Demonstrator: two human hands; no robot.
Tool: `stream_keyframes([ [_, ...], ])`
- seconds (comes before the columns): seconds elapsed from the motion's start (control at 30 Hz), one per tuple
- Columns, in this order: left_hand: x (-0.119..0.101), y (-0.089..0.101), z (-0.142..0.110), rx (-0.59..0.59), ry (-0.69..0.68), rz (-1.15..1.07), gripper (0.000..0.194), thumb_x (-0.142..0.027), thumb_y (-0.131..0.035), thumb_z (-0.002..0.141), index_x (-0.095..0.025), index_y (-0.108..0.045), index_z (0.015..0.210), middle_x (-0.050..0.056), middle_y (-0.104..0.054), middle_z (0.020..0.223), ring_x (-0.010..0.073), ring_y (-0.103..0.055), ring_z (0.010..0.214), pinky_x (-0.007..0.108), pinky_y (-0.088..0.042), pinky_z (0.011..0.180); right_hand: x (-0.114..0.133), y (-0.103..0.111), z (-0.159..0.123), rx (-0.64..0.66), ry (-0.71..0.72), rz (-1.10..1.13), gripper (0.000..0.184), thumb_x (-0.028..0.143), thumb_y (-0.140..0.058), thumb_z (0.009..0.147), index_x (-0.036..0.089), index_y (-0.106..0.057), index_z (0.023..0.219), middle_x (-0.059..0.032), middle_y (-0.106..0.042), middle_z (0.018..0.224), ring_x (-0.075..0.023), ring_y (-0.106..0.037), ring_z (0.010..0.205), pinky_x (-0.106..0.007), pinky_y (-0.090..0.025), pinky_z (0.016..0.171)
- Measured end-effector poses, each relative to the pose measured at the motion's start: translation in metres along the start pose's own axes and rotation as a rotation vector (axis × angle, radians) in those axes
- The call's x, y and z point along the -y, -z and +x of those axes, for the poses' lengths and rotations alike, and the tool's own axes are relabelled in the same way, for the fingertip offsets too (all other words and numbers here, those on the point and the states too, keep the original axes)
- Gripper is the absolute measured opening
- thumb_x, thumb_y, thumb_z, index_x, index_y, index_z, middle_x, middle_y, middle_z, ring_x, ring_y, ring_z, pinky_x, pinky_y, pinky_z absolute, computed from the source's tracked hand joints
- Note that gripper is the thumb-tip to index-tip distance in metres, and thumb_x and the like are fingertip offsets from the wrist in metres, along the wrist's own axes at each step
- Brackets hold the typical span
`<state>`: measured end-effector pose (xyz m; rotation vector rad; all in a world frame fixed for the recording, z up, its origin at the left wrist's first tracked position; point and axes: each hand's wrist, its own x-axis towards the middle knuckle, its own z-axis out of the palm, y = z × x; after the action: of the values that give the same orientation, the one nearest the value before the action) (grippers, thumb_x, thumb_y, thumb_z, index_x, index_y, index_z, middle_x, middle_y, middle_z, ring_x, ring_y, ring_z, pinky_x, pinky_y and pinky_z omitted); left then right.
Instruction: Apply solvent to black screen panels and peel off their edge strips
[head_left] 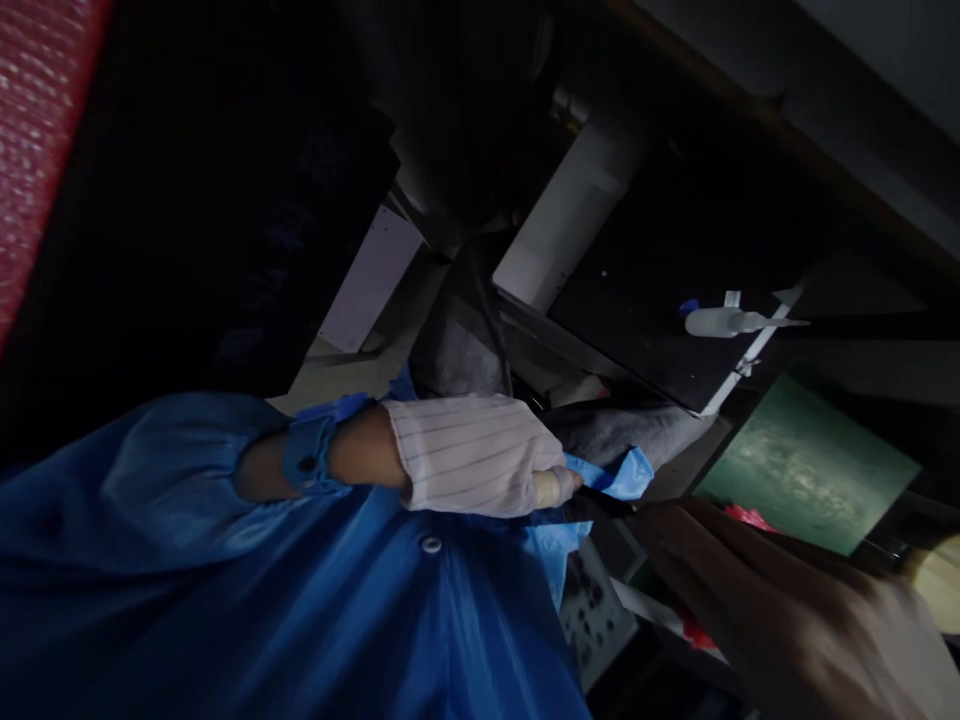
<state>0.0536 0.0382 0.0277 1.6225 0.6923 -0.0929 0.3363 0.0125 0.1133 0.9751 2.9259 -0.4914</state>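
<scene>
My left hand (pixel 480 455), in a white pinstriped glove with tape round one finger, lies in front of my blue coat (pixel 360 620). Its fingers are closed; what they hold, if anything, is hidden. A loose blue cloth edge (pixel 626 475) shows right beside the fingertips. A blue strap (pixel 307 455) circles the left wrist. At the lower right my right hand (pixel 795 610) is smeared by motion, its fingers pointing left, so its grip cannot be made out. Bits of something red (pixel 697 630) show behind it.
A dark panel (pixel 637 290) has a whitish nozzle bottle (pixel 712 321) near its right edge. Beyond are a green mat (pixel 810 460) and a pale box (pixel 562 230). Red bubble wrap (pixel 37 120) fills the upper left corner. The scene is dim.
</scene>
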Motion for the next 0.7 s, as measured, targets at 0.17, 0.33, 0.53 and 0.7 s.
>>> stream_keyframes([
  [0.17, 0.002, -0.002, -0.001, -0.027, -0.017, -0.098, 0.051, -0.023, -0.052, 0.119, -0.018, -0.049, 0.068, -0.005, -0.045, 0.059, 0.0080, -0.035, 0.052, 0.032, -0.023, 0.055, 0.003, -0.002, 0.000, -0.007, -0.014, 0.040, 0.040, 0.006, -0.040, 0.112, 0.022, -0.073, 0.095, -0.0045, -0.081, 0.077, -0.0189, -0.071, 0.047, -0.031, -0.043, 0.034],
  [0.33, 0.002, 0.002, -0.001, 0.017, 0.011, -0.093, 0.048, -0.026, -0.052, 0.120, -0.018, -0.055, 0.073, -0.005, -0.053, 0.063, 0.0093, -0.045, 0.054, 0.029, -0.030, 0.055, 0.000, -0.007, -0.001, -0.019, -0.079, 0.123, 0.042, 0.013, -0.041, 0.122, 0.021, -0.077, 0.101, -0.0024, -0.083, 0.081, -0.0131, -0.068, 0.047, -0.027, -0.042, 0.039],
  [0.53, -0.004, 0.007, -0.006, 0.062, 0.087, -0.119, 0.044, -0.021, -0.053, 0.120, -0.018, -0.060, 0.076, -0.005, -0.057, 0.066, 0.0107, -0.051, 0.057, 0.028, -0.038, 0.055, 0.006, -0.019, -0.015, -0.068, -0.243, 0.236, 0.019, 0.023, -0.058, 0.125, 0.024, -0.075, 0.116, 0.0026, -0.081, 0.086, -0.0106, -0.074, 0.059, -0.023, -0.050, 0.055],
  [0.7, -0.007, 0.015, -0.008, 0.012, 0.011, -0.072, 0.039, -0.013, -0.057, 0.116, -0.018, -0.065, 0.077, -0.007, -0.060, 0.064, 0.0082, -0.053, 0.054, 0.023, -0.041, 0.055, 0.011, -0.024, -0.015, -0.073, -0.245, 0.294, 0.017, 0.023, -0.056, 0.126, 0.024, -0.071, 0.119, 0.0028, -0.081, 0.093, -0.0091, -0.077, 0.066, -0.021, -0.053, 0.059],
])
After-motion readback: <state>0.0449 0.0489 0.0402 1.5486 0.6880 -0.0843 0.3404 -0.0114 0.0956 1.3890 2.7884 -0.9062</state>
